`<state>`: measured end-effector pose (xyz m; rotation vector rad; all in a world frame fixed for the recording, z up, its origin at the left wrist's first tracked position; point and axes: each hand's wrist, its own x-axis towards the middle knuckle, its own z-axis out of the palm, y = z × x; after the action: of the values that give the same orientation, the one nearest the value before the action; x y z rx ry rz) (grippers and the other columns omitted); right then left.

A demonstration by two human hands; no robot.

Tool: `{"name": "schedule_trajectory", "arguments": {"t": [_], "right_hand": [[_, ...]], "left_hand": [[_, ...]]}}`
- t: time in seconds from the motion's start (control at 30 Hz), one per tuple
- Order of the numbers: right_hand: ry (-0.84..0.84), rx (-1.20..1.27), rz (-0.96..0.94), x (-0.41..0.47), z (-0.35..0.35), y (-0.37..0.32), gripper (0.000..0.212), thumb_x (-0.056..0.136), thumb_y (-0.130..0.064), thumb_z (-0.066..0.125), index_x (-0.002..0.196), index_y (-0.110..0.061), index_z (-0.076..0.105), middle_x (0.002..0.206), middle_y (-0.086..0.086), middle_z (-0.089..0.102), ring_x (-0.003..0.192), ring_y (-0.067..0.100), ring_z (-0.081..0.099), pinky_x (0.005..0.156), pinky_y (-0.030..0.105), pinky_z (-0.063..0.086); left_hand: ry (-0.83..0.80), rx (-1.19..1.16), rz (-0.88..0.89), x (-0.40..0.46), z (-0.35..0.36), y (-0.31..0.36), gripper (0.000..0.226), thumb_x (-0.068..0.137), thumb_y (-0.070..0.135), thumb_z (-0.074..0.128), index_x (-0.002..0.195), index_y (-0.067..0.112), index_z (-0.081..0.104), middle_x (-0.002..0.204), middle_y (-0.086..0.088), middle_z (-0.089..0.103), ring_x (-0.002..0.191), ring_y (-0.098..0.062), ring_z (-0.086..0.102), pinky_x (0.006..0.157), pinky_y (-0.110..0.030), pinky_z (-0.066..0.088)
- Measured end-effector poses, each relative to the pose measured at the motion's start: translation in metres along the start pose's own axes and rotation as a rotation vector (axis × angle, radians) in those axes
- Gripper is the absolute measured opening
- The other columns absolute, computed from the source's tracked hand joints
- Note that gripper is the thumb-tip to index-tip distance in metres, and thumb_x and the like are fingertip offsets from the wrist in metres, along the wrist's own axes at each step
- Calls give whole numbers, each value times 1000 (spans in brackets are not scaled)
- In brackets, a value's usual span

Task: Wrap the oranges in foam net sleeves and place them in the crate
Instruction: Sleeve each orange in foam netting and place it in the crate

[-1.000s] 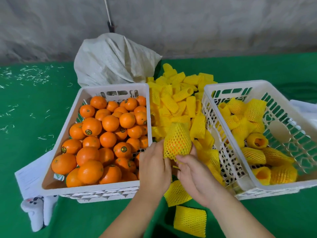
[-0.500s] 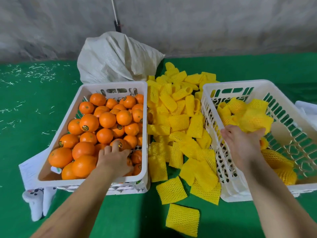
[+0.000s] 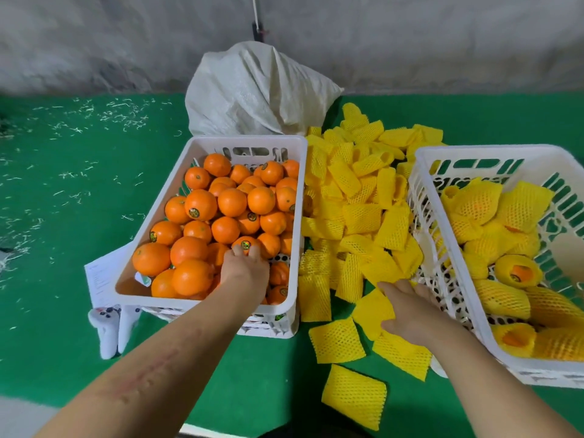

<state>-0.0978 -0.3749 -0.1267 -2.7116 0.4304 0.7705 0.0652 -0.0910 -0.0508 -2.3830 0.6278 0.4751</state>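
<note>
A white crate [image 3: 193, 153] on the left is full of bare oranges [image 3: 232, 202]. My left hand [image 3: 245, 273] reaches into its near right part, fingers curled over an orange [image 3: 246, 243] with a round sticker. Between the crates lies a pile of yellow foam net sleeves [image 3: 357, 213]. My right hand [image 3: 410, 311] lies on a flat sleeve [image 3: 371, 311] at the near end of that pile, fingers stretched out over it. The white crate [image 3: 474, 151] on the right holds several oranges wrapped in sleeves [image 3: 477, 202].
A white woven sack [image 3: 252, 90] stands behind the left crate against a grey wall. A sheet of paper [image 3: 101, 279] sticks out under the left crate, with a small white object [image 3: 109, 330] beside it. Loose sleeves [image 3: 354, 396] lie on the green mat [image 3: 63, 248] near me.
My right hand has come out of the right crate, leaving the wrapped orange there, and now lies on a sleeve. My left hand has settled on a stickered orange.
</note>
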Motion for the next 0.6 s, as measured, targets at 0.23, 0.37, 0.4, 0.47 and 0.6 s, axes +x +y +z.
{"name": "schedule_trajectory", "arguments": {"t": [0.23,0.37,0.4,0.47,0.6], "right_hand": [[269,403,-62,-2,-8,-11,18,105,-23,55,112,-23,71,113,8,58,101,30,60,75,34,44],[579,575,-92,-14,-22,-24,20,102,-21,59,115,-22,74,109,-6,61,92,16,60,71,27,44],[612,614,-112,-18,-26,-28,20,102,-22,60,115,-25,74,109,-11,61,93,10,59,72,19,42],[640,731,-162,-27,-35,-42,20,102,-22,60,111,-37,71,111,-19,61,98,-2,59,75,8,41],[664,994,-300,-44,-49,-75,29,106,-24,50,112,-49,65,78,-15,63,62,-1,56,55,10,39]], "left_hand": [[181,-261,-49,1,11,-7,51,98,27,69,143,19,45,139,-11,45,124,-35,54,101,-40,48],[376,-840,-124,-1,7,-22,63,89,46,79,139,20,50,125,-2,64,106,-26,64,80,-33,57],[473,-1041,-152,-6,4,-22,69,88,49,79,143,19,51,127,1,64,106,-24,65,76,-29,54],[666,-1412,-145,-21,-8,-12,75,90,56,76,151,22,49,133,13,58,114,-13,61,79,-19,47],[506,-2081,159,-55,-32,33,67,84,69,69,137,28,65,124,10,74,111,-10,71,83,-23,58]]}}
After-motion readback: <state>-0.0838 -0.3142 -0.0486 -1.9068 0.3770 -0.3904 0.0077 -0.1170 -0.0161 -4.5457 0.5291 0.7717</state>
